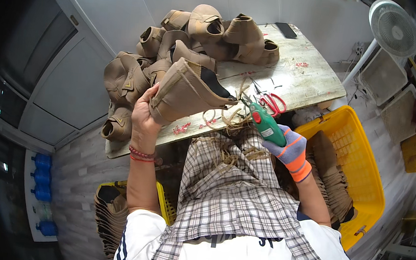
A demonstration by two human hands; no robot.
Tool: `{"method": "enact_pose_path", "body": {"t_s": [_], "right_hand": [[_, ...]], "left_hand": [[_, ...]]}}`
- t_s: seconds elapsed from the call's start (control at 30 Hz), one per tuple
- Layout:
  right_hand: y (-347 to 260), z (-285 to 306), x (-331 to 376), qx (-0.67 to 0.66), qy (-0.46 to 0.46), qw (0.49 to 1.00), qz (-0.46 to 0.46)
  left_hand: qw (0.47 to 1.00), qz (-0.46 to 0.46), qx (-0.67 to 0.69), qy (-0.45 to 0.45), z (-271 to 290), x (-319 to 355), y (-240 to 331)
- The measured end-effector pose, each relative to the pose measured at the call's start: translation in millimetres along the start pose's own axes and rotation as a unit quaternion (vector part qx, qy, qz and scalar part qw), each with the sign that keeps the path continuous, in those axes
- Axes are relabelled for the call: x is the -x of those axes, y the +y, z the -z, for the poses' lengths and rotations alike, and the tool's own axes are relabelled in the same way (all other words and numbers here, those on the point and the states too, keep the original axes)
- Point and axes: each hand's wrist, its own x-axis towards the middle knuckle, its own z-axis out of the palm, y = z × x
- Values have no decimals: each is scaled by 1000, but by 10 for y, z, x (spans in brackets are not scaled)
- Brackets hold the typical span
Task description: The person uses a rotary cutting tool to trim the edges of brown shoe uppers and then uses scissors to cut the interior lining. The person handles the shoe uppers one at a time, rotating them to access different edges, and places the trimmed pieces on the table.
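Observation:
My bare left hand (147,106) grips a tan shoe upper (184,92) by its lower left edge and holds it tilted above the table's front edge. A dark lining shows inside the upper. My right hand (289,154), in a grey and orange glove, is closed round a green handheld electric cutter (267,125) with a red button. The cutter's tip is at the upper's right-hand edge; whether its blades touch the material is hard to see. Thin tan trimmings (233,120) lie on the table's edge below, and more are on my checked apron (231,201).
Red-handled scissors (273,104) lie beside the cutter on the worn white table (311,79). Finished-looking tan uppers (207,26) are heaped along its back and left. A phone (286,30) rests behind. Yellow baskets (365,168) with stacked pieces flank me; a fan (394,30) stands at right.

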Motion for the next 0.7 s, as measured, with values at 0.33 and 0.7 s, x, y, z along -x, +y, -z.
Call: {"method": "enact_pose_path", "body": {"t_s": [0.33, 0.7], "right_hand": [[33, -32, -8, 67, 4, 997, 50], [-181, 4, -103, 9, -19, 995, 99]], "left_hand": [[999, -2, 29, -13, 241, -67, 28], [990, 102, 66, -70, 150, -143, -185]]}}
